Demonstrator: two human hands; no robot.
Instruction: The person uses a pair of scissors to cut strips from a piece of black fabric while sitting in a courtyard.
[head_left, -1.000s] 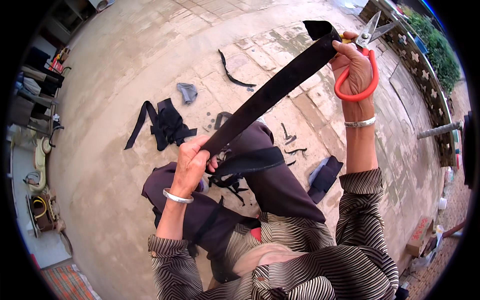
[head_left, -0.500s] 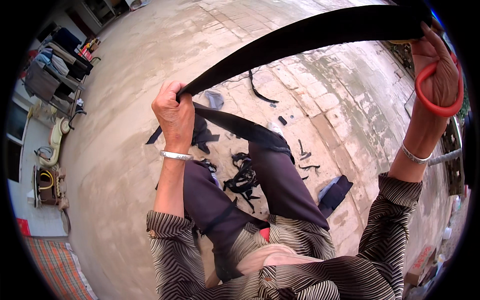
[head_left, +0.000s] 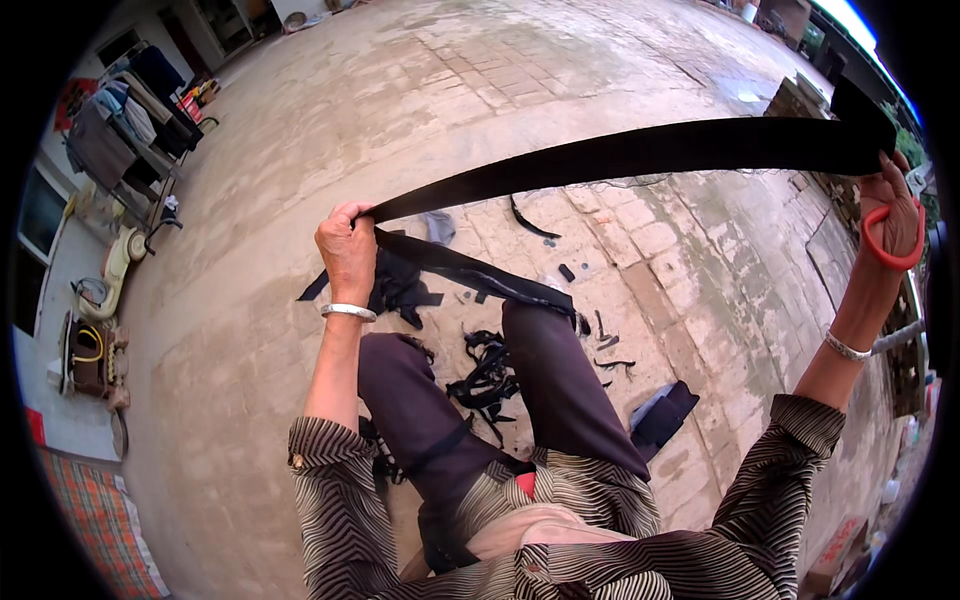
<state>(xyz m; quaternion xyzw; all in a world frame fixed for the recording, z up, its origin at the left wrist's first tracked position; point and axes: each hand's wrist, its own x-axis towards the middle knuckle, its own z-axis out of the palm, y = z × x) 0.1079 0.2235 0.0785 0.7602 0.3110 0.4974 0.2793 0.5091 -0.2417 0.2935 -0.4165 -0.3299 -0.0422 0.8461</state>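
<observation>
A long black cloth strip (head_left: 620, 160) stretches between my raised hands. My left hand (head_left: 347, 250) is closed on it, and its loose end hangs from the fist down to my right knee. Far to the right, my right hand (head_left: 892, 205) pinches the strip near its other end, where a short flap folds upward. A red loop handle (head_left: 880, 240), like that of scissors, hangs round this hand; its blades do not show clearly. Both wrists wear silver bangles.
Black fabric scraps (head_left: 485, 375) lie on the paved ground between my legs, and more dark cloth (head_left: 400, 285) beyond my left knee. A folded dark cloth (head_left: 665, 415) lies right of my right leg. At left stand a clothes rack (head_left: 125, 125) and a handbag (head_left: 88, 355).
My right hand has moved outward and down, drawing the strip straighter and lower across the view. My left hand has sunk slightly, still gripping the strip. The view has tilted up a little.
</observation>
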